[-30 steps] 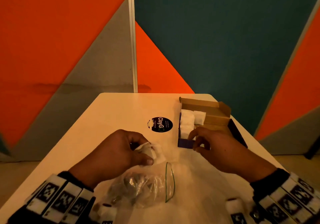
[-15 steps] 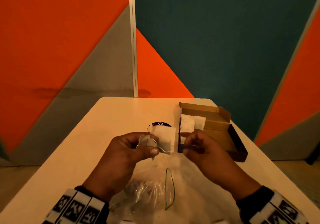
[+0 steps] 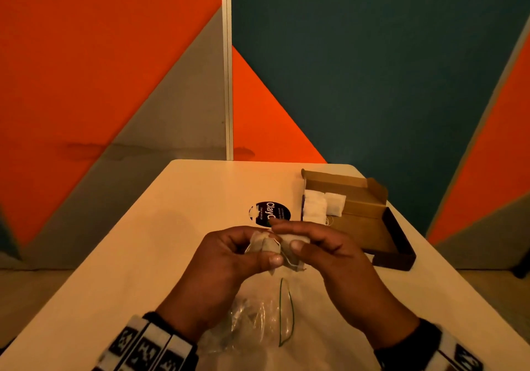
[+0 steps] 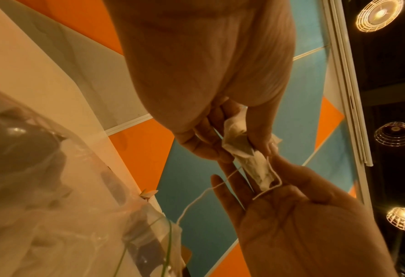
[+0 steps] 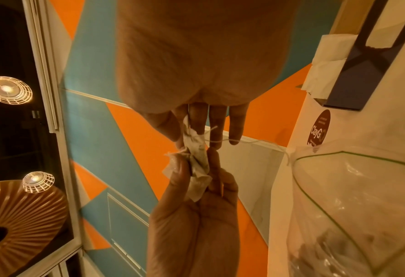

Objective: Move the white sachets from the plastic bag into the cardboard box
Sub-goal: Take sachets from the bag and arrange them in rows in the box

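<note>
Broadly, the white table [image 3: 183,227] carries everything: the cardboard box [image 3: 370,224] lies open at the far right with two white sachets [image 3: 315,208] already lying flat at its left end, and the clear plastic bag [image 3: 258,322] sits crumpled near the front edge, mouth toward the box. Between bag and box, both hands meet above the table over a small clump of sachets [image 3: 272,248].

To do this step well, I judge the clump should be teased apart gently, since a string [image 4: 196,198] trails from it back to the bag's mouth; pulling hard would likely drag the bag or tear the paper. Freeing one sachet, then laying it flat beside those in the box, seems the tidy course.

As for the grip, the left hand [image 3: 226,258] pinches the crumpled sachets between thumb and curled fingers. The right hand [image 3: 324,256] pinches the other end with thumb and forefinger, its remaining fingers fairly straight. How many sachets are in the clump is hard to tell, perhaps two.
</note>
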